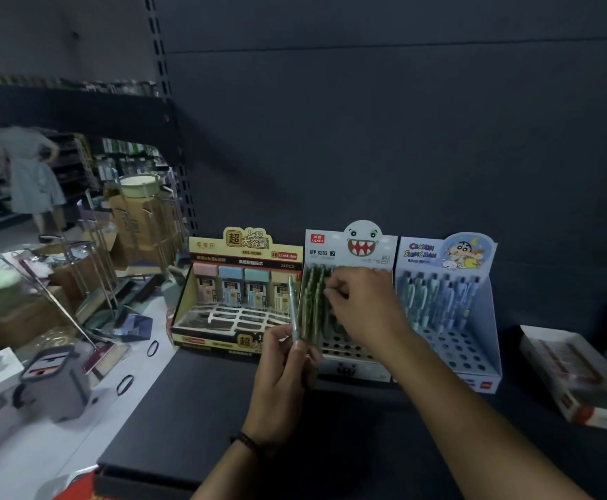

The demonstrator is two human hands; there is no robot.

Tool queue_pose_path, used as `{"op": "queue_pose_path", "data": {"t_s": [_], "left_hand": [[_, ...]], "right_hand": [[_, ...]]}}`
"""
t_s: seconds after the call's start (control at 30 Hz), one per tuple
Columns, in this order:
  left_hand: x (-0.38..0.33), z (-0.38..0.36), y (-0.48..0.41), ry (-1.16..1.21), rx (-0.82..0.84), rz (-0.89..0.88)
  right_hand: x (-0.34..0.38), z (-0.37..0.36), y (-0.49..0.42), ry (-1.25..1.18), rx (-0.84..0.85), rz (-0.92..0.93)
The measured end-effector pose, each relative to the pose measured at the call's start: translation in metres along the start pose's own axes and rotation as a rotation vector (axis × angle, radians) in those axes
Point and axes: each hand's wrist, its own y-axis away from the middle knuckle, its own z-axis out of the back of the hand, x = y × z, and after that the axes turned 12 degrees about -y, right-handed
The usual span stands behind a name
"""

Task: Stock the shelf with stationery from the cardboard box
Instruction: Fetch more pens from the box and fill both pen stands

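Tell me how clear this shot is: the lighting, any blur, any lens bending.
Head view: dim, the shelf nearly black; the print on the monster-face box is legible; the person at far left is smeared; the wide lens bows the slotted upright.

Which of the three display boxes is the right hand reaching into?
The middle display box, with the toothy cartoon face; the right hand is among its green pens.

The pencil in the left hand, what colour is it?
Light green pencil, seen in the head view, held by the left hand.
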Motion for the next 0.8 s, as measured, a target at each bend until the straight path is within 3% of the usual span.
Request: {"op": "queue_pose_path", "data": {"t_s": [0.13, 0.27, 0.53, 0.7, 0.8], "left_hand": [[0.0, -0.001, 0.0, -0.018, 0.014, -0.025], [0.0, -0.003, -0.001, -0.025, 0.036, -0.031], [-0.004, -0.003, 0.002, -0.05, 0.025, -0.038], [0.013, -0.004, -0.001, -0.407, -0.059, -0.091], [0.02, -0.008, 0.001, -0.663, -0.051, -0.215]], "right_hand": [[0.001, 0.01, -0.003, -0.038, 0.033, -0.03], [0.004, 0.021, 0.01, -0.245, -0.033, 0.022], [0.008, 0.022, 0.026, -0.439, 0.085, 0.039], [0.005, 0.032, 0.018, -0.411, -0.215, 0.021], [0.003, 0.04, 0.013, -0.304, -0.287, 0.041]]}}
